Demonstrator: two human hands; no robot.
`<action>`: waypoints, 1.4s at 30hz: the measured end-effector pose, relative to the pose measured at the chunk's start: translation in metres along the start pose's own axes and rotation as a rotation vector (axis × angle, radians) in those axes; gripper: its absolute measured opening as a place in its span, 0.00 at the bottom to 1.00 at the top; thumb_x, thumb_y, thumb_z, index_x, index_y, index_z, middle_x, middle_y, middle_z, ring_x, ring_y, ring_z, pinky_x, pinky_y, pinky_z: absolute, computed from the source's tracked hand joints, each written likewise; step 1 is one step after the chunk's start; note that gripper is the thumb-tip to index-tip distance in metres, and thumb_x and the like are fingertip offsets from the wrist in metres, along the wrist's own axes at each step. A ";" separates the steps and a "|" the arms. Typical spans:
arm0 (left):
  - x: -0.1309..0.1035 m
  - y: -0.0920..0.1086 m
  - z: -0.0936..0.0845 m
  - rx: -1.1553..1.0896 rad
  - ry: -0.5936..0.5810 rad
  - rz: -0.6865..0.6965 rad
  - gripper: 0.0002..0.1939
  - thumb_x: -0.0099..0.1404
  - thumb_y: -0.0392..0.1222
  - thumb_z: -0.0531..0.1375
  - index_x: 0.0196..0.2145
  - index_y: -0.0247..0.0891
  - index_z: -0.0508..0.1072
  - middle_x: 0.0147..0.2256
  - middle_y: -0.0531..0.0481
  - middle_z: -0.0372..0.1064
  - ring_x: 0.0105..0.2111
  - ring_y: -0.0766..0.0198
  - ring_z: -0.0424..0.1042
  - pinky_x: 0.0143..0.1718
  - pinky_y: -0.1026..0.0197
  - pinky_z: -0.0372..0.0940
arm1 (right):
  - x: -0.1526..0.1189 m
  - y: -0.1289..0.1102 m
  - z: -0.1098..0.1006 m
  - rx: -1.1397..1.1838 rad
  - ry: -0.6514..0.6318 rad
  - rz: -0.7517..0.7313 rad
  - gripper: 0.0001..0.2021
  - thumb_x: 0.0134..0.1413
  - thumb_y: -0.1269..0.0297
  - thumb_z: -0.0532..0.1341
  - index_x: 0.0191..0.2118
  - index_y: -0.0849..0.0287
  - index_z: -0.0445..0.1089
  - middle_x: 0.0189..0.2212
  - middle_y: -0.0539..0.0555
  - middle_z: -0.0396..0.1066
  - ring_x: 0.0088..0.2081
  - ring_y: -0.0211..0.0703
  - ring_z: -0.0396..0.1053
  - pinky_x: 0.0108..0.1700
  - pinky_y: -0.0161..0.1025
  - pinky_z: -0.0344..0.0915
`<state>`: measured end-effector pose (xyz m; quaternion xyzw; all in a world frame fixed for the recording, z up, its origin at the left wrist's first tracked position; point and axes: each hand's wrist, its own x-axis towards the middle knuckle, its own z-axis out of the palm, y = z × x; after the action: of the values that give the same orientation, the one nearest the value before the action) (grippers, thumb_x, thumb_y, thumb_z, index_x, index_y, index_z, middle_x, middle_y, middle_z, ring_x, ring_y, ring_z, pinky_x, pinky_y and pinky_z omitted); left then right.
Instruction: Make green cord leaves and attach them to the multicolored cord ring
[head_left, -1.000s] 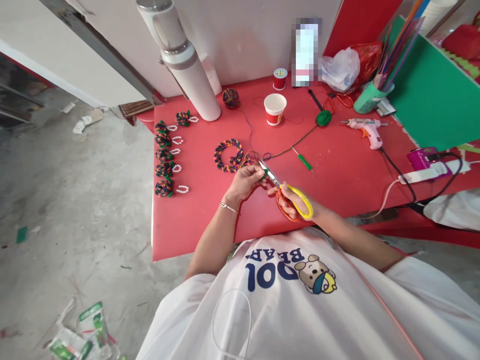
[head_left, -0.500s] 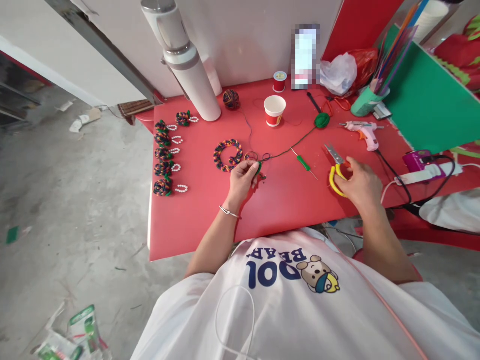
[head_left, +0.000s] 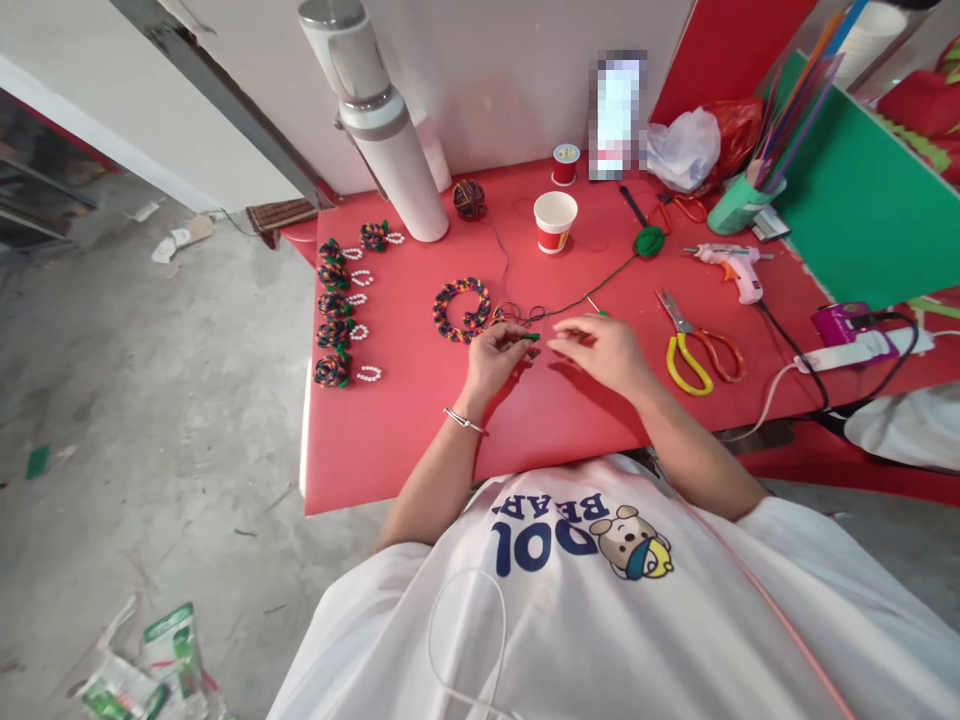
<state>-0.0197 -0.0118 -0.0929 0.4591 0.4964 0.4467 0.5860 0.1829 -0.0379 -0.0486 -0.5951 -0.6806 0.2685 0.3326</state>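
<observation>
My left hand [head_left: 495, 362] is closed, pinching a small green crocheted piece [head_left: 531, 337] above the table. From there a strand of green yarn [head_left: 592, 291] runs to a small green yarn ball [head_left: 649, 241]. My right hand [head_left: 604, 352] hovers just right of the piece, thumb and fingers apart, holding nothing visible. Mostly hidden behind it lies a green-handled crochet hook [head_left: 594, 303]. Scissors [head_left: 679, 345] with one yellow and one red handle rest right of that hand. Beyond my left hand lies a curled multicoloured crocheted strip [head_left: 441, 312], with loose dark yarn beside it.
Several crocheted flowers [head_left: 332, 370] with white bead loops line the left edge of the red table [head_left: 390, 440]. A tall flask [head_left: 405, 165], dark yarn ball [head_left: 469, 200], paper cup [head_left: 555, 222] and thread spool [head_left: 565, 164] stand behind. A pink glue gun [head_left: 739, 270] lies right.
My right hand has let go of the scissors, which now lie on the table, and has moved left towards the green piece. My left hand keeps its hold.
</observation>
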 end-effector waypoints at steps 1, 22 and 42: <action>-0.001 0.000 0.000 0.012 -0.009 0.004 0.10 0.53 0.42 0.70 0.33 0.37 0.77 0.22 0.53 0.73 0.18 0.66 0.71 0.17 0.66 0.63 | 0.008 -0.004 0.012 -0.012 -0.026 -0.005 0.13 0.58 0.53 0.72 0.45 0.53 0.83 0.40 0.54 0.85 0.37 0.45 0.80 0.42 0.40 0.73; 0.003 -0.004 -0.005 0.508 0.185 0.247 0.06 0.65 0.40 0.65 0.31 0.38 0.80 0.31 0.48 0.77 0.30 0.63 0.73 0.34 0.61 0.68 | 0.084 -0.015 0.057 0.115 -0.055 0.003 0.15 0.68 0.54 0.61 0.38 0.57 0.81 0.37 0.54 0.84 0.38 0.45 0.77 0.42 0.39 0.67; 0.009 0.003 -0.024 0.463 0.342 0.341 0.09 0.62 0.30 0.63 0.32 0.41 0.83 0.36 0.48 0.77 0.35 0.62 0.73 0.42 0.59 0.69 | 0.038 0.014 0.016 -0.202 -0.174 0.029 0.07 0.63 0.63 0.67 0.44 0.53 0.84 0.41 0.55 0.84 0.41 0.48 0.79 0.45 0.44 0.70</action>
<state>-0.0425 -0.0004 -0.0933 0.5748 0.5918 0.4842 0.2913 0.1767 0.0019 -0.0642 -0.6099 -0.7216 0.2541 0.2068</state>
